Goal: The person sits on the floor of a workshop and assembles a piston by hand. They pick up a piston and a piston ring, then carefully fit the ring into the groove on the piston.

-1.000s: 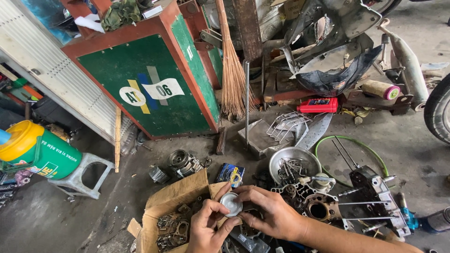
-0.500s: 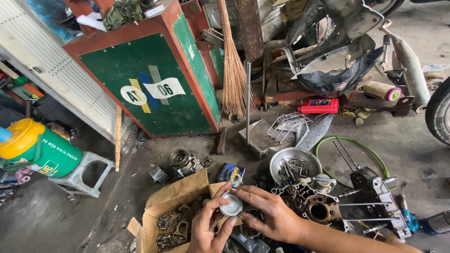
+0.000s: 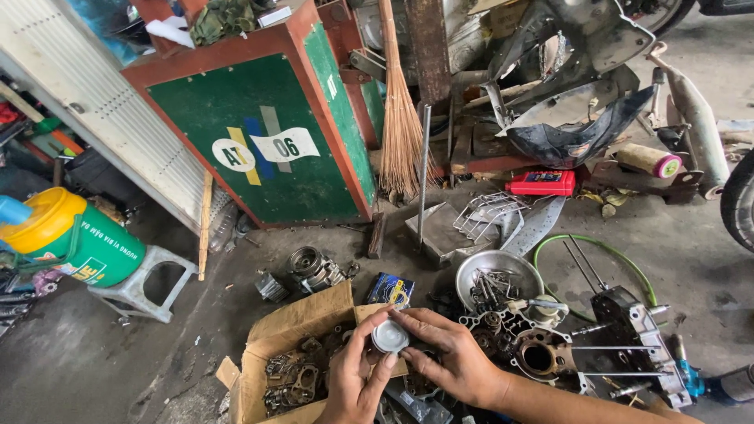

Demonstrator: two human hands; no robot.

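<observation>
On a workshop floor (image 3: 118, 377) strewn with engine parts, two bare hands hold a small round silver metal part (image 3: 389, 336) between them, just above the edge of an open cardboard box (image 3: 294, 330). Left hand (image 3: 357, 381) comes up from below, its fingers (image 3: 355, 339) curled around the part's left side and thumb pressed under it; right hand (image 3: 448, 353) reaches across from the right, fingers (image 3: 420, 318) wrapped over the top and closed on the part. Greasy small components fill the box. Just right of the hands lie a metal bowl (image 3: 495, 267) of bolts and a stripped engine casing (image 3: 628, 345) with long studs. Farther back stand a green cabinet with red trim (image 3: 267, 102), a straw broom (image 3: 400, 118) leaning upright, and, well to the left, a green container with a yellow lid (image 3: 75, 239) on a grey plastic stool (image 3: 145, 283).
</observation>
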